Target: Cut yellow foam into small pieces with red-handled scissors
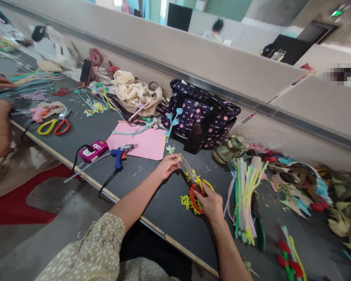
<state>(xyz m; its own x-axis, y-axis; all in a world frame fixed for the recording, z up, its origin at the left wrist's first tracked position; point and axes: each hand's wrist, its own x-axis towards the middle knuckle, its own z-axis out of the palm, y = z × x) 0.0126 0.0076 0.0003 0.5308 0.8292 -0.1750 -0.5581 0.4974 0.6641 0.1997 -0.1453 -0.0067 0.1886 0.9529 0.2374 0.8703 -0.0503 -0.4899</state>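
Note:
My right hand (212, 201) is wrapped round the red and yellow handles of a pair of scissors (189, 168). The blades point up and left, their tips at my left hand (170, 165). My left hand is pinched on a small yellowish piece (180, 157) beside the tips. Short yellow-green pieces (190, 203) lie below and behind the scissors on the dark table (146, 191). A few small pale yellow and blue bits (170, 149) lie just beyond my left hand.
Left are a blue glue gun (117, 158), a pink sheet (140, 142) and a purple power strip (94, 151). Ahead stand a polka-dot bag (201, 113) and a jar (228, 149). Pastel stems (245, 199) lie right. Another person's hand (0, 82) is far left.

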